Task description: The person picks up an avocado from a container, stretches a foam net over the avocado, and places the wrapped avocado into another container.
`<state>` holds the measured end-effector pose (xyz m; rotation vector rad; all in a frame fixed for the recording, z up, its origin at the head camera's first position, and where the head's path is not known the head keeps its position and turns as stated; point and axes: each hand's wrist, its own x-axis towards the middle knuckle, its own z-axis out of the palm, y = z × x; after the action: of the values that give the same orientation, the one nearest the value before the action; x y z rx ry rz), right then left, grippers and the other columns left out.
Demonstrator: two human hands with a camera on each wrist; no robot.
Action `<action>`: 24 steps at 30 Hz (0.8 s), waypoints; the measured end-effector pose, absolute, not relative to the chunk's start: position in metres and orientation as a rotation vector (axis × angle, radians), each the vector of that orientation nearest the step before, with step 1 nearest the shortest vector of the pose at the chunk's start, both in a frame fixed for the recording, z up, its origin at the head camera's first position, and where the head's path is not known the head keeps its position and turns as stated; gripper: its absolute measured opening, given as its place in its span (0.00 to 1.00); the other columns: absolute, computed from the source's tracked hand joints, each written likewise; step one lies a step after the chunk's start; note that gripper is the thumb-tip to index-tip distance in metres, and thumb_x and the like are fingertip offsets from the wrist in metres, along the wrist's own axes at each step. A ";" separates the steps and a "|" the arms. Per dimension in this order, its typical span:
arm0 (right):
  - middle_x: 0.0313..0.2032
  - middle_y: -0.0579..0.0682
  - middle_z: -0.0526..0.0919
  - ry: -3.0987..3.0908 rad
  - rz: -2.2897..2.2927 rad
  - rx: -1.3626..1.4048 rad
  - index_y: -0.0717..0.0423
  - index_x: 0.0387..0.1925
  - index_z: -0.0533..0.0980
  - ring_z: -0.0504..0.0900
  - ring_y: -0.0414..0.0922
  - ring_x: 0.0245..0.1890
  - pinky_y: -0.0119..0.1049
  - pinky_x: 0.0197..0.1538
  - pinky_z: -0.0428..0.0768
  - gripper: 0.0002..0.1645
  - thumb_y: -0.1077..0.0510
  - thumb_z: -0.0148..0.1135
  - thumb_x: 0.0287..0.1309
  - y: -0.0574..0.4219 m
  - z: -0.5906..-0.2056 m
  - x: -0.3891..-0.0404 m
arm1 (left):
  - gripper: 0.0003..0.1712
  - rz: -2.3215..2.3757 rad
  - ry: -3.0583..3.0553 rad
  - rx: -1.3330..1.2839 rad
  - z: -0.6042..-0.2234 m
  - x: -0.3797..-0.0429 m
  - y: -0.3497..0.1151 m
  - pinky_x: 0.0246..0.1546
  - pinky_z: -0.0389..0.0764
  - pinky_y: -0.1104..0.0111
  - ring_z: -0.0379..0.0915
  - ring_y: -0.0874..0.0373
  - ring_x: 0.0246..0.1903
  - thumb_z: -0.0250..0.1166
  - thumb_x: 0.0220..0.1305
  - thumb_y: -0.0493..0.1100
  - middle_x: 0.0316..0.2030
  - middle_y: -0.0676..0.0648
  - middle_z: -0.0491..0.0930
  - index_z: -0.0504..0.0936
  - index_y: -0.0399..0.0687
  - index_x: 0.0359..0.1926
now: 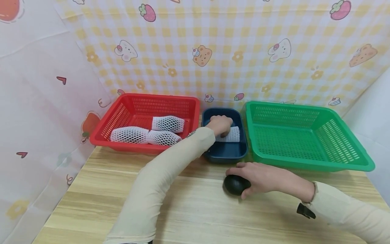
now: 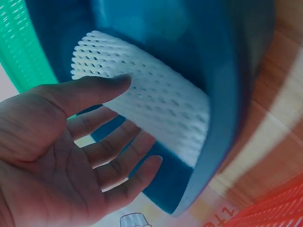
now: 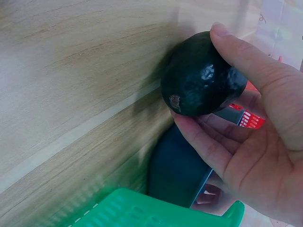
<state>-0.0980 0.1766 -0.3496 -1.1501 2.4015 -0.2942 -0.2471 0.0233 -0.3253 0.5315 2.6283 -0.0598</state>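
Note:
In the head view my right hand (image 1: 259,176) grips a dark avocado (image 1: 236,185) low over the wooden table. The right wrist view shows thumb and fingers around the avocado (image 3: 203,75), its stem scar exposed. My left hand (image 1: 221,125) reaches into the dark blue bin (image 1: 226,156), over a white foam net sleeve (image 1: 234,135). In the left wrist view, the left thumb overlaps the sleeve (image 2: 156,101) while loosely bent fingers (image 2: 113,142) lie along its edge. Whether they touch it I cannot tell.
Left of the bin stands a red basket (image 1: 143,148) holding three white net sleeves (image 1: 129,135) with dark showing through the mesh. A green basket (image 1: 310,164) stands to the right. The wooden table (image 1: 195,217) extends in front; a patterned cloth (image 1: 231,74) hangs behind.

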 end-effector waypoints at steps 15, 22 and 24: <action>0.57 0.59 0.78 2.397 -0.301 -1.189 0.50 0.66 0.73 0.82 0.53 0.49 0.49 0.49 0.81 0.45 0.42 0.81 0.48 0.177 -0.349 -0.097 | 0.19 0.013 2.779 0.624 -0.299 -0.238 0.013 0.44 0.74 0.59 0.72 0.50 0.42 0.64 0.71 0.47 0.49 0.47 0.79 0.78 0.52 0.61; 0.57 0.59 0.78 2.401 -0.299 -1.185 0.50 0.66 0.72 0.81 0.53 0.49 0.49 0.49 0.81 0.46 0.43 0.81 0.48 0.178 -0.350 -0.097 | 0.22 0.074 2.800 0.721 -0.281 -0.222 0.010 0.40 0.77 0.60 0.74 0.52 0.40 0.70 0.66 0.50 0.46 0.48 0.79 0.79 0.53 0.59; 0.57 0.59 0.78 2.395 -0.301 -1.185 0.50 0.66 0.72 0.81 0.53 0.49 0.48 0.49 0.81 0.46 0.42 0.81 0.48 0.178 -0.350 -0.098 | 0.23 0.080 2.813 0.751 -0.277 -0.216 0.009 0.39 0.78 0.60 0.74 0.52 0.40 0.71 0.65 0.50 0.46 0.49 0.79 0.79 0.53 0.59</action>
<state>-0.0977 0.1778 -0.3503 -1.1855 2.3952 -0.3010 -0.2157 0.0089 -0.2772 0.7514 2.8127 0.0802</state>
